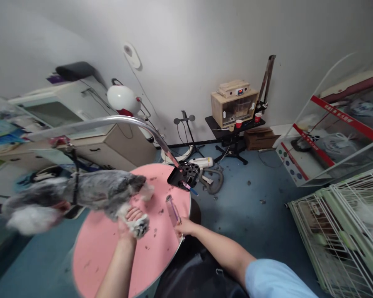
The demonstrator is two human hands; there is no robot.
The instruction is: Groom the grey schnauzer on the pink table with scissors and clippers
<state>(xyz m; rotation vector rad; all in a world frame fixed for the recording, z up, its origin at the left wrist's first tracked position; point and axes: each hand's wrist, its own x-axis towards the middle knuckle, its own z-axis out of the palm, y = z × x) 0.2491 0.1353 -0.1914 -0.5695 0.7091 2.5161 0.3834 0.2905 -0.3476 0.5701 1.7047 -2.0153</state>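
Grey-and-white dog [99, 190] at pink worktop [93, 260], one paw held, slim tool to hand

Step, by judgement: coat trimming, one leg under control. Left hand [129, 219]: clamped round white-furred paw [139, 227]. Right hand [185, 227]: closed on purple tool [174, 209], probably scissors; blades too blurred to read. Hands apart from each other. Next move, by judgement: calls for a steady paw and a careful approach with the tip.

Dog: at far-left side of worktop, overhanging its edge in view; black strap [76, 182] about the body. Long axis: roughly left to right, left end lower in view; head end uncertain. Tool: pointing away from wearer, slightly leftward. Dark clippings [161, 211]: scattered across worktop.
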